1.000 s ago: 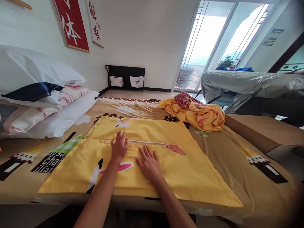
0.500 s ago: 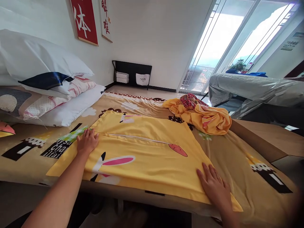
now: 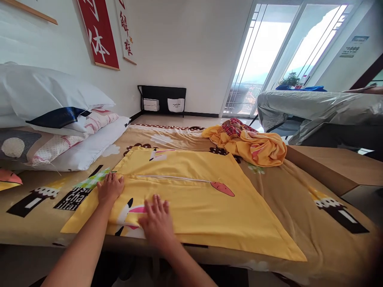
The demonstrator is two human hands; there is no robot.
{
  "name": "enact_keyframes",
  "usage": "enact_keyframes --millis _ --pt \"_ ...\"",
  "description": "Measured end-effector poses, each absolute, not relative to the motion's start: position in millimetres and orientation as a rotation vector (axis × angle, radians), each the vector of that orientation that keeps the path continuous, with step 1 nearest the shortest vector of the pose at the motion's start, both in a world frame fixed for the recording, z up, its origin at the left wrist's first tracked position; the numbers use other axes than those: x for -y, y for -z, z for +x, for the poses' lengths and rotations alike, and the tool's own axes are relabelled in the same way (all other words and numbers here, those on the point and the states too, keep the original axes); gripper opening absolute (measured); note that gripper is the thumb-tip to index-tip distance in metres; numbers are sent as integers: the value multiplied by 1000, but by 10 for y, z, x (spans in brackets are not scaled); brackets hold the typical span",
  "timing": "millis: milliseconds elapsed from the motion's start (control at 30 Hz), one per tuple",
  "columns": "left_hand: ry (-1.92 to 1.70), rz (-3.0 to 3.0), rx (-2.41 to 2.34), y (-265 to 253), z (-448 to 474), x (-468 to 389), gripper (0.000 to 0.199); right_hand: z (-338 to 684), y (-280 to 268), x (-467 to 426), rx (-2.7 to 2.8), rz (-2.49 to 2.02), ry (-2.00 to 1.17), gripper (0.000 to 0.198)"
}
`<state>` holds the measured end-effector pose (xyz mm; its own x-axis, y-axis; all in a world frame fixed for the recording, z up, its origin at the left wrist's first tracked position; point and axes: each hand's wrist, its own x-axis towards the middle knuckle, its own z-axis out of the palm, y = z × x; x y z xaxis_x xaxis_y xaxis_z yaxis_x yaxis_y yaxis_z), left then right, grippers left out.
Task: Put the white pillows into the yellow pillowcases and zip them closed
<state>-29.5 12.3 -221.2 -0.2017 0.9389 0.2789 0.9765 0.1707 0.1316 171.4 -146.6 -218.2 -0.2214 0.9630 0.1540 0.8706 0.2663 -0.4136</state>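
Note:
A yellow pillowcase [image 3: 203, 211] with rabbit and carrot prints lies spread flat on the bed, a long white-edged opening running across its upper part. My left hand [image 3: 110, 187] rests flat on its left side, near the end of that opening, fingers extended. Over the rabbit-ear print, my right hand [image 3: 157, 223] is spread on the cloth left of centre, slightly blurred. Neither hand grasps anything. Beneath the pillowcase is a brown patterned blanket [image 3: 299, 215].
Stacked pillows [image 3: 60, 95] sit at the bed's left. A crumpled yellow cloth [image 3: 263, 147] with red plaid fabric [image 3: 236, 127] lies beyond the pillowcase. At right stand a cardboard box [image 3: 335, 163] and a plastic-covered table [image 3: 317, 105]. A black rack [image 3: 163, 95] stands against the wall.
My right hand has moved left across the pillowcase, from its right edge to the rabbit-ear print. The left hand stays in place. The view has tilted up slightly.

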Motion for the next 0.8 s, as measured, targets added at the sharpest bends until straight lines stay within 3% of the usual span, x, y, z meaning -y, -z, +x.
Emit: enact_keyframes --millis 267,433,500,600,700,800 --pt "444 -1879 2070 2114 -249 -17 46 1258 2301 1600 2497 -1007 -125 61" --pt "236 -2125 1541 2022 -159 12 39 1403 2253 1593 2570 -850 6 53" --pt "115 -2238 1352 1929 -73 -15 37 1381 2217 1599 2618 -776 -64 47" --pt "30 -2350 1229 1714 117 -75 36 1325 2102 1599 2691 -630 -428 29" --pt "-47 -2540 1170 1563 327 -102 32 1368 1910 1536 2469 -692 -772 29" --pt "-14 -2688 1166 1664 455 -46 36 1565 1784 1404 2129 -1042 -711 34"
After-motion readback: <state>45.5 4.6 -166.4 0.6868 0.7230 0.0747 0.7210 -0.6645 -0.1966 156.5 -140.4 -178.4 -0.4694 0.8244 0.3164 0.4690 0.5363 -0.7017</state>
